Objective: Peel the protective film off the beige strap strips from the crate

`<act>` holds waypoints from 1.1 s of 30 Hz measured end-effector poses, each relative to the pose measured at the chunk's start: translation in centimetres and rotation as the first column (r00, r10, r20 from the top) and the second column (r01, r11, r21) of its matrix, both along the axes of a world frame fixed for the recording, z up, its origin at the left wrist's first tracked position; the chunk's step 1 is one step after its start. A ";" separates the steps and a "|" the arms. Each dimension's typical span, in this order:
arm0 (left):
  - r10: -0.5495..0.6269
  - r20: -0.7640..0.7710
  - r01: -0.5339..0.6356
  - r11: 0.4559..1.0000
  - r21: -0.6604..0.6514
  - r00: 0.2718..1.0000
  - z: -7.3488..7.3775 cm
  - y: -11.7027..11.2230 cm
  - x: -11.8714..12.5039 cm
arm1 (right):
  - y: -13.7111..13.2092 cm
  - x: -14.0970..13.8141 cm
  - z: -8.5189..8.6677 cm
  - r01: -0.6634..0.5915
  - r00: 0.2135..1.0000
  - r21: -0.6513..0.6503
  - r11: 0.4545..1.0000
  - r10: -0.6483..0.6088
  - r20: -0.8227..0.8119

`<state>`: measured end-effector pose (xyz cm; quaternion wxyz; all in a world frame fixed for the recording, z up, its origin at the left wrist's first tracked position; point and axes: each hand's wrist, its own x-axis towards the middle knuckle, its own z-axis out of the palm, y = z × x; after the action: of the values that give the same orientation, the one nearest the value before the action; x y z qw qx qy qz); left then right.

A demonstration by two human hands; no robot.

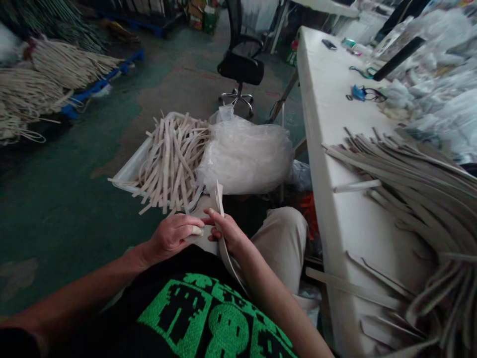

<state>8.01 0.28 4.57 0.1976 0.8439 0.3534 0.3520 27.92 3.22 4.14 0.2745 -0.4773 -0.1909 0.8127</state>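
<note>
Clearly, beige strip (219,198) lies near centre of frame, long axis close to vertical: upper end points to top of frame, lower part bends down and slightly to right. Right hand (229,233) is nearer one, fingers closed around strip. Left hand (173,234) just beside, left of strip, fingers curled; pale patch (196,230) there, cannot tell if held piece or finger cover.

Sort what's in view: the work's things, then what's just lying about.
Likely in the work: pale strip in the right hand; heaped strips in the white tray; long strips on the white table.

Apparently just lying about: black swivel chair; dark phone.
</note>
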 end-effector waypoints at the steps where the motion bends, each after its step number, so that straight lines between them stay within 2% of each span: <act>1: -0.053 -0.001 0.053 0.997 0.063 0.999 -0.1 -0.2 0.2 | 0.1 -0.5 -0.1 -0.018 1.000 0.012 1.000 0.018 -0.004; 4: -0.167 -0.048 0.172 0.974 0.149 0.985 0.1 -0.4 0.8 | 0.1 -1.0 -0.3 -0.047 0.999 0.119 0.992 0.047 0.003; 7: -0.203 -0.077 0.211 0.970 0.119 0.976 0.8 -0.2 1.0 | 0.0 -0.2 -0.2 -0.054 0.991 0.193 0.980 0.029 0.130; 10: -0.088 -0.075 0.090 0.996 0.028 0.993 1.5 0.7 0.9 | -0.2 1.3 0.2 -0.050 0.974 0.145 0.988 0.015 0.228; 12: 0.008 -0.097 -0.010 1.000 -0.022 0.995 1.6 1.3 0.8 | -0.4 2.0 0.5 -0.078 0.987 0.078 0.994 0.066 0.147; 14: 0.028 -0.123 -0.035 0.998 -0.057 0.992 1.6 1.8 1.0 | -0.7 2.2 0.6 -0.117 0.993 0.048 0.992 0.116 0.020; 20: -0.175 -0.072 0.162 0.973 -0.164 0.982 1.9 1.8 2.0 | -1.2 1.2 0.1 -0.051 0.984 -0.020 0.998 0.047 -0.169; 22: -0.223 -0.059 0.209 0.960 -0.186 0.973 1.6 1.5 2.2 | -1.1 1.1 -0.1 -0.028 0.982 -0.006 1.000 0.027 -0.188; 27: -0.273 -0.002 0.273 0.961 -0.040 0.962 0.3 0.9 2.2 | -0.7 1.7 -0.1 0.060 0.996 0.106 0.993 -0.051 -0.079; 29: -0.272 0.059 0.271 0.962 0.020 0.961 1.2 0.8 2.3 | -0.4 2.3 0.1 0.082 0.996 0.159 0.984 -0.077 -0.032; 30: -0.262 0.105 0.261 0.965 0.020 0.959 2.3 0.7 2.5 | -0.3 2.7 0.2 0.103 0.995 0.185 0.977 -0.105 -0.002; 32: -0.266 0.214 0.285 0.956 -0.066 0.940 5.4 0.7 2.8 | 0.1 3.4 0.4 0.161 0.983 0.225 0.961 -0.177 0.049; 33: -0.287 0.263 0.332 0.932 -0.144 0.921 7.3 0.6 3.0 | 0.3 3.8 0.5 0.186 0.976 0.240 0.953 -0.207 0.064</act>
<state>10.99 0.89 11.91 0.3697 0.8187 0.2200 0.3802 31.73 3.53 4.64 0.3994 -0.4941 -0.2482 0.7312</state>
